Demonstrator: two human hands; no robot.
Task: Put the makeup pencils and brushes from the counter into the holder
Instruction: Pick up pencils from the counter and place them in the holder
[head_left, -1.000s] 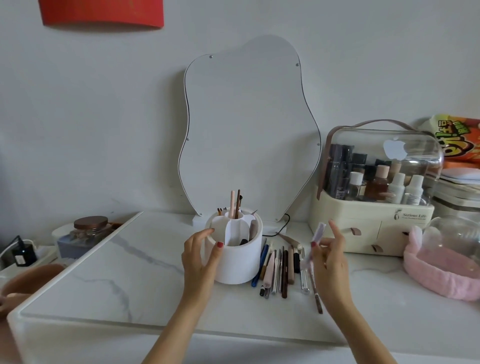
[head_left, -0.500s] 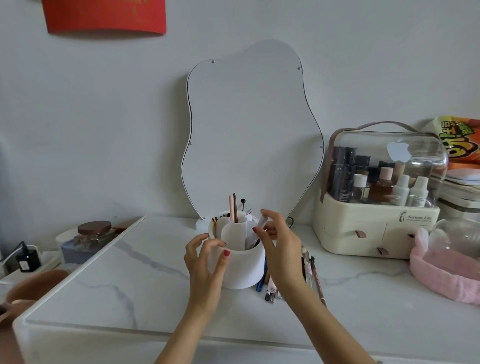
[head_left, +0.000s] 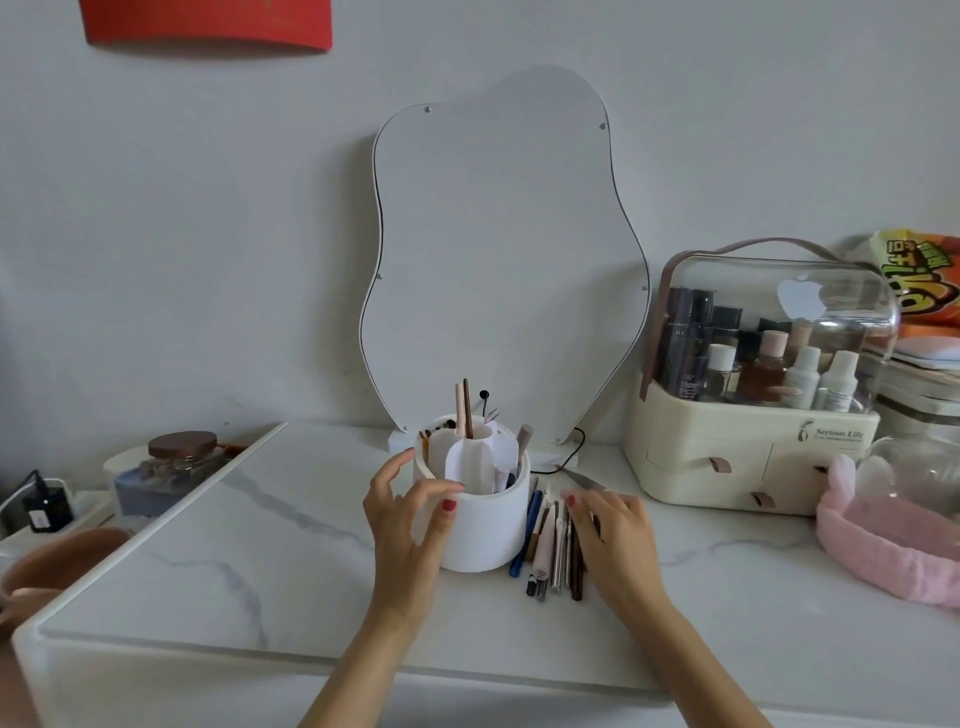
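Observation:
A white round holder (head_left: 483, 535) with inner compartments stands mid-counter, with several pencils and brushes upright in it, among them a pale pencil (head_left: 522, 441) leaning at its right rim. My left hand (head_left: 405, 525) holds the holder's left side, thumb on its front. A row of makeup pencils and brushes (head_left: 550, 545) lies on the marble counter just right of the holder. My right hand (head_left: 613, 540) rests on the right end of that row, fingers curled down onto the pencils; whether it grips one is hidden.
A wavy mirror (head_left: 504, 260) leans on the wall behind the holder. A cream cosmetics case (head_left: 753, 457) with a clear lid stands at the right, a pink fabric basket (head_left: 893, 540) beyond it. A jar (head_left: 179, 457) sits past the counter's left edge.
My right hand has left the holder's top, where the pale pencil now stands, and has come down onto the row of pencils on the counter. My left hand stays on the holder.

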